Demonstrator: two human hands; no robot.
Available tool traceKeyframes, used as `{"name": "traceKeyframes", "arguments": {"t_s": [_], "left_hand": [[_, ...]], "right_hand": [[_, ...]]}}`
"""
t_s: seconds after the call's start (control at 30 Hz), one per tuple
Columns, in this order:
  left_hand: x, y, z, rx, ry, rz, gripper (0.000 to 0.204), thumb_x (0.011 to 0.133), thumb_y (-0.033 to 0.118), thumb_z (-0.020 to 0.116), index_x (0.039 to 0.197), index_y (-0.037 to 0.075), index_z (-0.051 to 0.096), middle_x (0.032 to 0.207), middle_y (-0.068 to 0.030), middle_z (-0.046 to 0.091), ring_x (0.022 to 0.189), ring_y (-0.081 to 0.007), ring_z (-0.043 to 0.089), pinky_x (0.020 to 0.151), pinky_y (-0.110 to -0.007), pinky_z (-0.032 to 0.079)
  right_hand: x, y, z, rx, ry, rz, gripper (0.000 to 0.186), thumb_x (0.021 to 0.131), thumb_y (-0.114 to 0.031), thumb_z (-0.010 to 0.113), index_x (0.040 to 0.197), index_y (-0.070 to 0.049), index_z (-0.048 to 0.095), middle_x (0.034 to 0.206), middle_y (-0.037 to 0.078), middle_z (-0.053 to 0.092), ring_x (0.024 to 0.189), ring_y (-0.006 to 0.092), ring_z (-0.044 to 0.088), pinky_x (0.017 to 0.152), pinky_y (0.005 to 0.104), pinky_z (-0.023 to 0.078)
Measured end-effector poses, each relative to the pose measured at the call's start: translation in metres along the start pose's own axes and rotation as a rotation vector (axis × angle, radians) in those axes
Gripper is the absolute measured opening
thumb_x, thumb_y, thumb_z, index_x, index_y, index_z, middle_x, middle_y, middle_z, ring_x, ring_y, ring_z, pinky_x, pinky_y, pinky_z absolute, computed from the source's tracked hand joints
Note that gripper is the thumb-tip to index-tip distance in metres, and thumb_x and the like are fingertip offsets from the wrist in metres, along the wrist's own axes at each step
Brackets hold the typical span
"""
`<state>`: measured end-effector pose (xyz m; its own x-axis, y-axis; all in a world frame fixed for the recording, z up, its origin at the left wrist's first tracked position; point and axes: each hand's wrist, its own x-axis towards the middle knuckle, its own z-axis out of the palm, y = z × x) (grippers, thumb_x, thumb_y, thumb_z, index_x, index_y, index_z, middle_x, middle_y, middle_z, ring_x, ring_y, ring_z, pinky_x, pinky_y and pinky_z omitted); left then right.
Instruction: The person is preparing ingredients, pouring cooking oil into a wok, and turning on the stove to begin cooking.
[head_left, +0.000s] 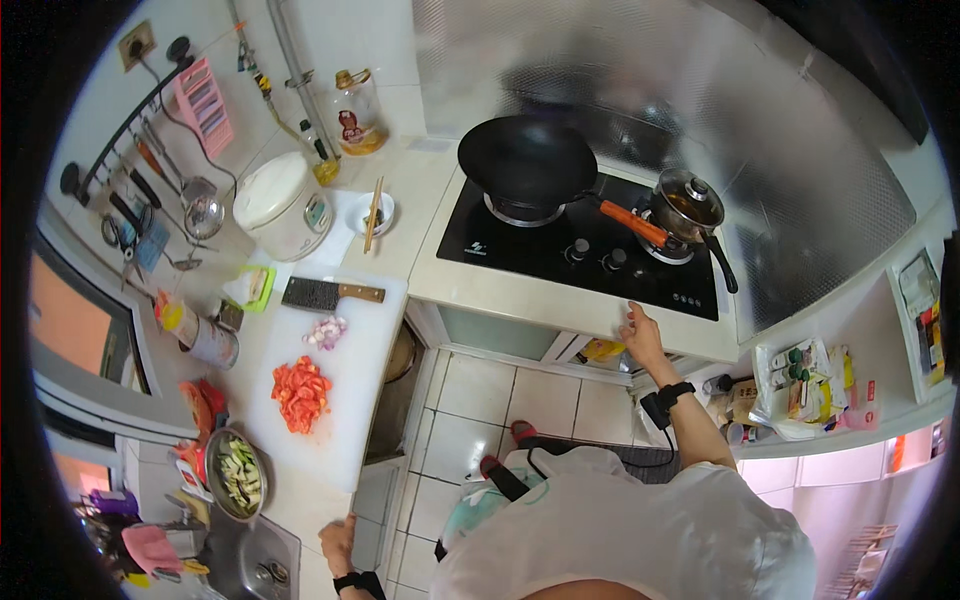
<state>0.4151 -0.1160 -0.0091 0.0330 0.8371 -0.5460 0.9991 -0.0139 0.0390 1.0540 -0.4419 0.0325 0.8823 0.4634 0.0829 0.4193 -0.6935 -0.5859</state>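
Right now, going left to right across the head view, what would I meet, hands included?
Metal bowl of sliced vegetables, chopped tomatoes, your left hand, the wok's black pan, your right hand.

Looking steeply down from the wearer's head through a wide fisheye lens; facing the glossy black rectangular stove (pixel 540 246) and taking in the pale smooth counter (pixel 422 185) at left; sitting close above the white cloth shirt (pixel 640 535).

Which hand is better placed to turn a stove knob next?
Probably the right hand: it looks empty and is right by the stove's front edge, near the knobs. The left hand is farther away, by the counter edge near the cutting board.
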Motion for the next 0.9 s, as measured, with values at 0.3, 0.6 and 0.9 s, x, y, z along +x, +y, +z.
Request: {"name": "traceKeyframes", "arguments": {"t_s": [0.3,0.6,0.9], "left_hand": [[0.023,-0.015,0.018,0.083,-0.023,0.101,0.065,0.088,0.059,0.041,0.096,-0.001,0.066,0.094,-0.0212,0.065,0.085,-0.0357,0.064,0.084,-0.044,0.046],[0.009,-0.007,0.024,0.021,0.030,0.074,0.059,0.087,0.051,0.049,0.087,-0.006,0.065,0.085,-0.0264,0.063,0.085,-0.0424,0.058,0.090,-0.052,0.035],[-0.041,-0.041,0.149,-0.764,0.369,-0.342,0.041,0.082,0.036,0.064,0.086,-0.002,0.050,0.083,-0.0169,0.053,0.078,-0.0337,0.054,0.067,-0.050,0.045]], "right_hand": [[0.065,-0.028,0.010,0.074,-0.084,-0.017,0.060,0.074,-0.014,0.068,0.127,0.001,0.044,0.108,0.026,0.059,0.102,0.0394,0.057,0.088,0.0433,0.045],[0.104,-0.016,0.017,0.082,-0.043,-0.046,0.063,0.074,-0.015,0.069,0.127,0.005,0.042,0.112,0.026,0.058,0.103,0.0385,0.057,0.088,0.0420,0.046],[0.139,-0.016,0.041,0.166,0.002,-0.064,0.070,0.072,-0.017,0.073,0.129,0.005,0.040,0.120,0.027,0.052,0.113,0.0396,0.051,0.093,0.0411,0.045]]}}
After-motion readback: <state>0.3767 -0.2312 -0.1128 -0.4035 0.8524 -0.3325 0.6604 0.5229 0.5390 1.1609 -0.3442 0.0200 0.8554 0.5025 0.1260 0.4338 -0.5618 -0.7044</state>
